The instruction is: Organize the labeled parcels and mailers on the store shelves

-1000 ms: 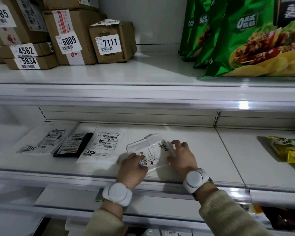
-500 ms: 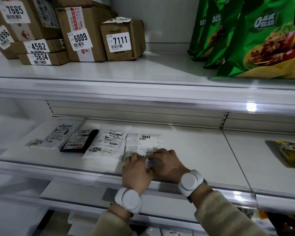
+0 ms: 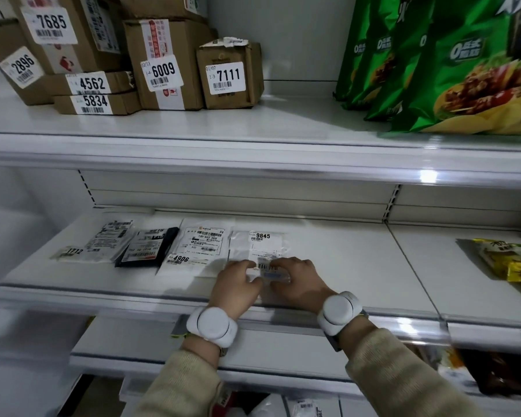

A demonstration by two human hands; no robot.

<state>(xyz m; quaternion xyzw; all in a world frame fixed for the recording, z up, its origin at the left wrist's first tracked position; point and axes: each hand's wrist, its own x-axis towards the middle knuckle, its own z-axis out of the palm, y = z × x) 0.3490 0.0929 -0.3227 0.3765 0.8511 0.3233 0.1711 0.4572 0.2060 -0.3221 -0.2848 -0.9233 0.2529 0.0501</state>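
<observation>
A clear mailer labelled 9845 (image 3: pixel 260 246) lies flat on the middle shelf (image 3: pixel 337 266), at the right end of a row of mailers. My left hand (image 3: pixel 238 285) and my right hand (image 3: pixel 297 279) both rest on its near edge, fingers pinching it. To its left lie a white mailer 4906 (image 3: pixel 199 246), a black mailer (image 3: pixel 149 246) and a grey mailer 1712 (image 3: pixel 103 242). Cardboard parcels stand on the upper shelf: 7111 (image 3: pixel 227 75), 6009 (image 3: pixel 161 70), 4562 (image 3: pixel 92 84), 5834 (image 3: pixel 95 103), 7685 (image 3: pixel 50 24), 2896 (image 3: pixel 21 67).
Green crisp bags (image 3: pixel 451 64) fill the right of the upper shelf. A yellow-green snack packet (image 3: pixel 512 260) lies at the right of the middle shelf, past a shelf joint. More mailers show on the lower shelf (image 3: pixel 301 407). Bare shelf lies between mailer 9845 and the joint.
The 9845 mailer was tilted and turned askew a second ago; now it lies flat and straight beside 4906, with both hands on its near edge.
</observation>
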